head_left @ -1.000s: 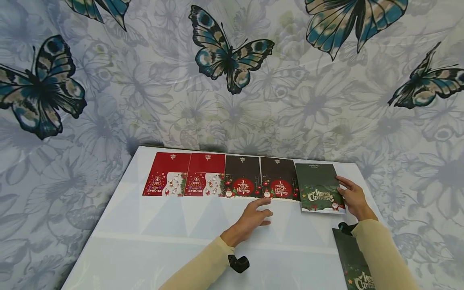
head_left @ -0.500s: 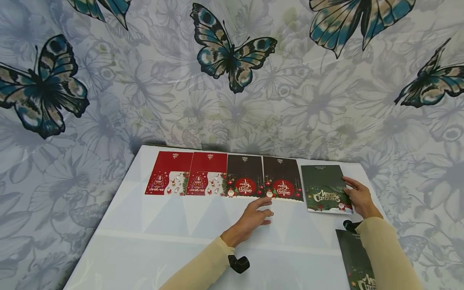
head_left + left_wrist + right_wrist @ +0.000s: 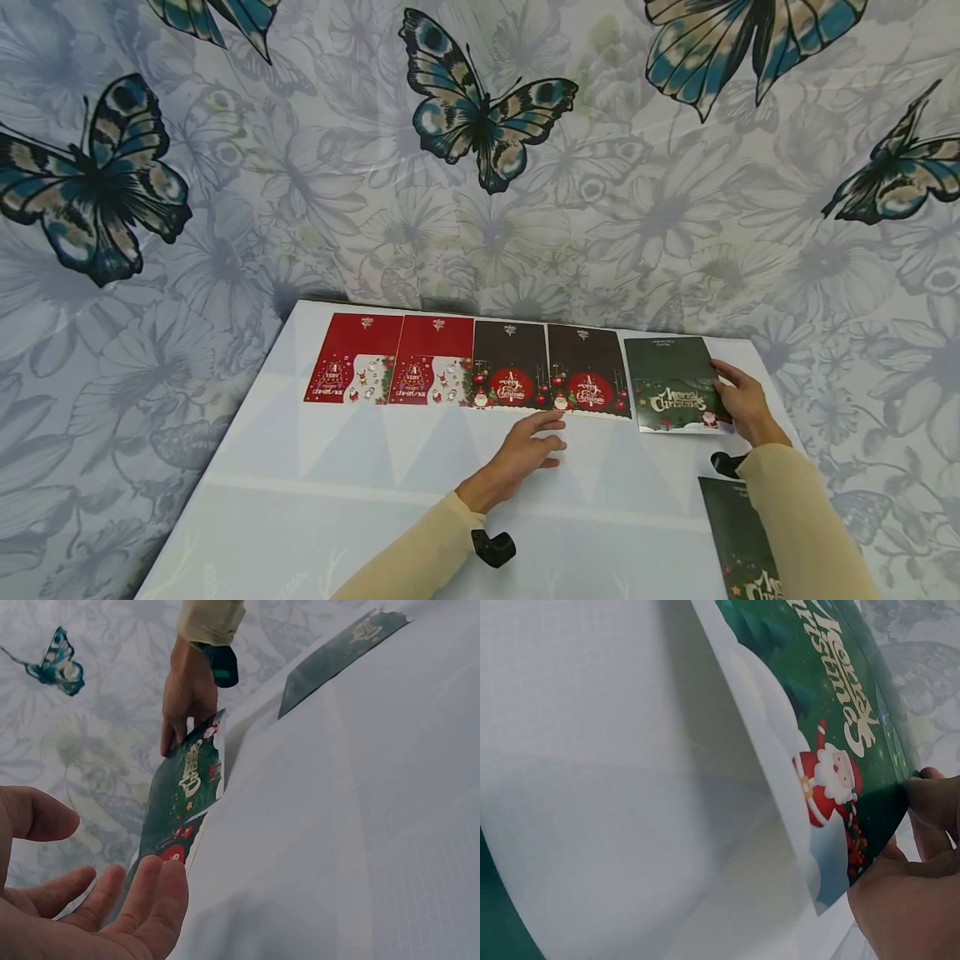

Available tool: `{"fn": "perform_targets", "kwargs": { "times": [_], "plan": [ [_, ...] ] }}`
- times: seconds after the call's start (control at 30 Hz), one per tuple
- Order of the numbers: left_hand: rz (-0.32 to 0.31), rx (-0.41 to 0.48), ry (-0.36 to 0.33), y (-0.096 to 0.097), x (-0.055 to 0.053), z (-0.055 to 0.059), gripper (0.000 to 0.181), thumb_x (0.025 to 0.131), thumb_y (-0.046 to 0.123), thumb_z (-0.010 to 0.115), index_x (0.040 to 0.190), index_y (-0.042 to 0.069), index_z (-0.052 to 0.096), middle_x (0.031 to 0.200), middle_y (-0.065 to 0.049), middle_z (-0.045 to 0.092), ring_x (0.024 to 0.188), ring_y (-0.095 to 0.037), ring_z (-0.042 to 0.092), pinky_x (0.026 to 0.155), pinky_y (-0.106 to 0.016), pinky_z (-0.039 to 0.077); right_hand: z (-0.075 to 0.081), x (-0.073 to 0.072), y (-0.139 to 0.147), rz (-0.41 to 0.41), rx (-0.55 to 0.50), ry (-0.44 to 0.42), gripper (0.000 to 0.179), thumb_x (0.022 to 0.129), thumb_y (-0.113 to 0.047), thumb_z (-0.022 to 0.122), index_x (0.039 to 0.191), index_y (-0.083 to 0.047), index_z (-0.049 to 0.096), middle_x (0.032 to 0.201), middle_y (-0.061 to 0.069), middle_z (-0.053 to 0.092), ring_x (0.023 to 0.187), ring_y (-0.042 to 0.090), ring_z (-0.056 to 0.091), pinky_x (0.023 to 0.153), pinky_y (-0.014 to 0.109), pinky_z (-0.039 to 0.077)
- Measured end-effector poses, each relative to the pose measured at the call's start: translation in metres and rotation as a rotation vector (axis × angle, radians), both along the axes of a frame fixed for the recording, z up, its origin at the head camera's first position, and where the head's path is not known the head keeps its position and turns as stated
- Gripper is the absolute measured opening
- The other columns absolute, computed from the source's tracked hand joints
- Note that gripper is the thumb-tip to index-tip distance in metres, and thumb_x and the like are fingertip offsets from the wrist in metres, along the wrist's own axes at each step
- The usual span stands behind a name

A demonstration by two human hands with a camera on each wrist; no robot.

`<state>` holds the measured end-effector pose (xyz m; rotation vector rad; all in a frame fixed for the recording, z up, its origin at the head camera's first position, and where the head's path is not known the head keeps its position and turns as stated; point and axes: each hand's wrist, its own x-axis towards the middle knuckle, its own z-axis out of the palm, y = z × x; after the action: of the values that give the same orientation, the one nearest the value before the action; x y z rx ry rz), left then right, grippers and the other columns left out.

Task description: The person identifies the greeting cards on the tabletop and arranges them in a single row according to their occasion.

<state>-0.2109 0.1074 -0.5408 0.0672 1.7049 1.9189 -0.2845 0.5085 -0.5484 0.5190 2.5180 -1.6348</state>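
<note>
A green Christmas card (image 3: 670, 367) with a Santa sits at the right end of a row along the table's far edge. My right hand (image 3: 747, 408) pinches its right edge; in the right wrist view the card's Santa corner (image 3: 829, 874) stands off the table, with a shadow below. My left hand (image 3: 517, 454) has loosely spread fingers, its index fingertip at the lower edge of a dark card (image 3: 588, 358) with a red circle. Left of that lie another dark card (image 3: 510, 354) and two red cards (image 3: 432, 337) (image 3: 363, 337), side by side.
A second green card (image 3: 731, 521) lies near the right front of the white table (image 3: 315, 525), partly hidden by the right sleeve (image 3: 802, 508). Behind the table hangs a flowered backdrop with butterflies (image 3: 487, 125).
The right hand has moved the green card slightly right, off the neighbouring dark card, so a narrow gap shows between them. The left hand has stayed nearly still.
</note>
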Motion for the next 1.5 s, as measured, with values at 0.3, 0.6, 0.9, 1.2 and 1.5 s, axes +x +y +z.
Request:
{"fn": "perform_targets", "kwargs": {
  "times": [0.3, 0.6, 0.9, 1.2, 1.5],
  "plan": [
    [-0.002, 0.006, 0.01, 0.0, 0.0, -0.002, 0.051, 0.097, 0.007, 0.057, 0.146, 0.003, 0.048, 0.141, -0.02, 0.053, 0.109, -0.019, 0.065, 0.091, -0.04, 0.058, 0.001, -0.007, -0.004, 0.064, 0.189, -0.041, 0.076, 0.087, 0.009, 0.033, 0.159, -0.002, 0.01, 0.162, 0.032, 0.012, 0.127, 0.034, 0.041, 0.074, 0.013, 0.042],
    [-0.008, -0.001, 0.021, 0.0, 0.003, -0.002, 0.049, 0.097, 0.007, 0.057, 0.145, 0.002, 0.048, 0.14, -0.02, 0.054, 0.105, -0.017, 0.066, 0.09, -0.039, 0.058, 0.005, -0.007, -0.006, 0.11, 0.221, -0.032, 0.074, 0.088, 0.008, 0.032, 0.157, 0.005, 0.006, 0.156, 0.039, 0.022, 0.1, 0.02, 0.059, 0.068, 0.021, 0.049],
    [-0.017, -0.006, 0.023, -0.001, 0.004, -0.002, 0.049, 0.097, 0.008, 0.057, 0.145, 0.002, 0.049, 0.14, -0.019, 0.055, 0.104, -0.016, 0.066, 0.09, -0.038, 0.058, 0.004, -0.004, -0.01, 0.109, 0.163, -0.054, 0.072, 0.089, 0.007, 0.031, 0.156, 0.008, 0.005, 0.152, 0.042, 0.025, 0.087, 0.007, 0.055, 0.065, 0.024, 0.051],
    [-0.008, -0.016, 0.015, -0.001, 0.005, -0.002, 0.048, 0.096, 0.008, 0.058, 0.143, 0.002, 0.05, 0.139, -0.019, 0.056, 0.102, -0.016, 0.066, 0.089, -0.038, 0.058, 0.0, -0.003, -0.012, 0.106, 0.144, -0.089, 0.072, 0.09, 0.005, 0.027, 0.155, 0.009, -0.002, 0.162, 0.032, 0.004, 0.141, 0.049, 0.029, 0.071, 0.011, 0.04],
    [-0.006, -0.021, 0.004, -0.001, 0.004, -0.002, 0.047, 0.097, 0.008, 0.057, 0.143, 0.003, 0.05, 0.139, -0.019, 0.056, 0.101, -0.015, 0.066, 0.09, -0.037, 0.058, 0.001, -0.001, -0.012, 0.124, 0.178, -0.074, 0.068, 0.094, 0.004, 0.029, 0.153, 0.013, -0.001, 0.159, 0.037, 0.004, 0.145, 0.057, 0.013, 0.118, 0.062, 0.019]
  ]
}}
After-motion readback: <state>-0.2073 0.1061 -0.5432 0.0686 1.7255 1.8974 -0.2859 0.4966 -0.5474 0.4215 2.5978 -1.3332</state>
